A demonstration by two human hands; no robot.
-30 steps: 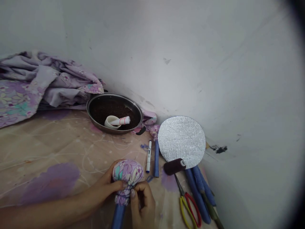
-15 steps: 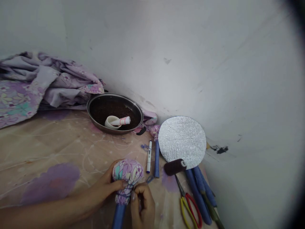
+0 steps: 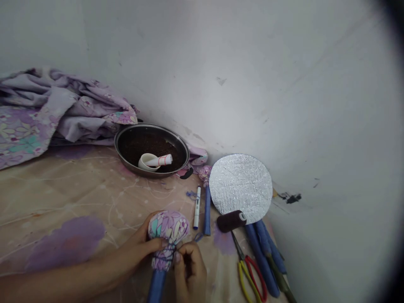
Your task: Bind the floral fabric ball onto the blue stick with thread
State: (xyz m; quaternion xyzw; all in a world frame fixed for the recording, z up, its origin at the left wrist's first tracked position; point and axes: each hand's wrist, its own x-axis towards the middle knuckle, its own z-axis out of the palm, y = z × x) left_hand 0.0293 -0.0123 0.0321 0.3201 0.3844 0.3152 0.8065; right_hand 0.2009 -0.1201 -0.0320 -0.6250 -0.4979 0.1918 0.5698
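My left hand point(image 3: 153, 240) grips a stick with a padded, flowered-cloth head point(image 3: 169, 227) and a blue-wrapped handle point(image 3: 157, 286). Its thumb presses on the gathered neck just under the rounded head, where dark thread circles the cloth. Close against the right side of that neck, my right hand point(image 3: 191, 269) is closed in a pinch of thumb and forefinger. Whatever lies between those fingertips is too small to make out. Right of both hands, a cone of dark thread point(image 3: 229, 221) lies on its side against a silvery round pad point(image 3: 241, 185).
Red-and-yellow-handled scissors point(image 3: 249, 269) lie by several blue-wrapped sticks point(image 3: 260, 256). A marker point(image 3: 197, 208) rests beside another cloth-headed stick point(image 3: 207, 210). Against the wall stand a dark pan point(image 3: 148, 141) holding a white cup point(image 3: 147, 162), and bunched flowered cloth point(image 3: 72, 109).
My right hand has shifted very slightly to the right at the neck of the stick. My left hand keeps its grip, and the other things lie as before.
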